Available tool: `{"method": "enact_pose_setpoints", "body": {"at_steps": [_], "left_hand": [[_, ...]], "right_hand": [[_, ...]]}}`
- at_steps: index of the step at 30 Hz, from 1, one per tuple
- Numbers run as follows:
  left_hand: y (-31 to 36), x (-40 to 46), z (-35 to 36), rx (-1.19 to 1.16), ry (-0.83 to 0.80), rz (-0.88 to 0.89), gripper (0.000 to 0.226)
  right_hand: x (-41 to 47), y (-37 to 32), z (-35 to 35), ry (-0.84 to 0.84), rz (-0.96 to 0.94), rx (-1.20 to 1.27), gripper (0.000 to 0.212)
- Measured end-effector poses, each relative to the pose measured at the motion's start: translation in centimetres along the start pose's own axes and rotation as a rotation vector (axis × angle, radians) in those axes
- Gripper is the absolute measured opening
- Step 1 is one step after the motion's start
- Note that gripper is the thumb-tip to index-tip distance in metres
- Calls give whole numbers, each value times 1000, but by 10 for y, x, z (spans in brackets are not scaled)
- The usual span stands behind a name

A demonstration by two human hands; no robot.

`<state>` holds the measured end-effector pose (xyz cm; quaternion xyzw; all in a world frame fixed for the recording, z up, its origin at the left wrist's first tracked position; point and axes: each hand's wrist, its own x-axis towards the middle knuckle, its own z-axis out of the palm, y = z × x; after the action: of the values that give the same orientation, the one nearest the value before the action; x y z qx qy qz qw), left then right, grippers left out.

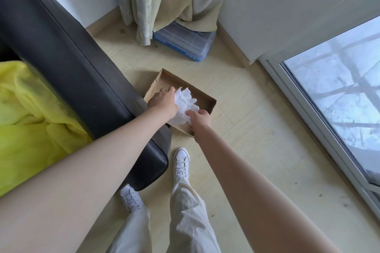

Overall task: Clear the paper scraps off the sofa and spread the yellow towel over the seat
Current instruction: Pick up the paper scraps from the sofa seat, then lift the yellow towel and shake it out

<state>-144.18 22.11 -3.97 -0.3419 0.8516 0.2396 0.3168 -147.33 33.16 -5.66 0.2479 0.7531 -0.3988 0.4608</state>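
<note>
The left hand (163, 99) and the right hand (199, 118) both grasp a crumpled white wad of paper scraps (185, 104), holding it between them over the open cardboard box (207, 102) that sits on the floor (257, 139) just beside the far end of the dark sofa (78, 72). The step in hand looks like dropping the scraps into the box, so the next move calls for loosening both grips there. After that comes the yellow towel (33, 121), which lies bunched on the seat at the left and is not yet spread.
</note>
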Motion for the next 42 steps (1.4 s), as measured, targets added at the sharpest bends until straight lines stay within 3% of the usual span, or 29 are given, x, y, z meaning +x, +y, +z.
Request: {"method": "enact_pose_setpoints", "body": {"at_steps": [3, 6, 13, 18, 26, 32, 34, 38, 42], "left_hand": [[-4, 1, -3, 0, -11, 12, 40], [-10, 2, -8, 15, -2, 61, 41], [-25, -2, -27, 32, 26, 111, 36], [-40, -10, -46, 31, 110, 144, 33], [-67, -41, -108, -132, 349, 162, 27], [-131, -95, -116, -433, 835, 151, 26], [-158, -110, -105, -523, 920, 88, 30], [-227, -134, -57, -583, 901, -93, 34], [-276, -144, 3, -448, 608, -318, 52]], "right_hand": [[0, 3, 1, 37, 10, -28, 16], [2, 8, 2, 46, 14, -25, 46], [-7, 5, 14, 58, 8, -37, 39], [-23, -15, 30, 41, -118, -74, 38], [-85, -77, 63, -3, -461, -222, 36], [-135, -78, 113, -16, -744, -349, 31], [-149, -71, 129, 35, -857, -430, 32], [-175, -46, 168, 212, -1284, -670, 33], [-187, -13, 204, 230, -1628, -916, 35]]}}
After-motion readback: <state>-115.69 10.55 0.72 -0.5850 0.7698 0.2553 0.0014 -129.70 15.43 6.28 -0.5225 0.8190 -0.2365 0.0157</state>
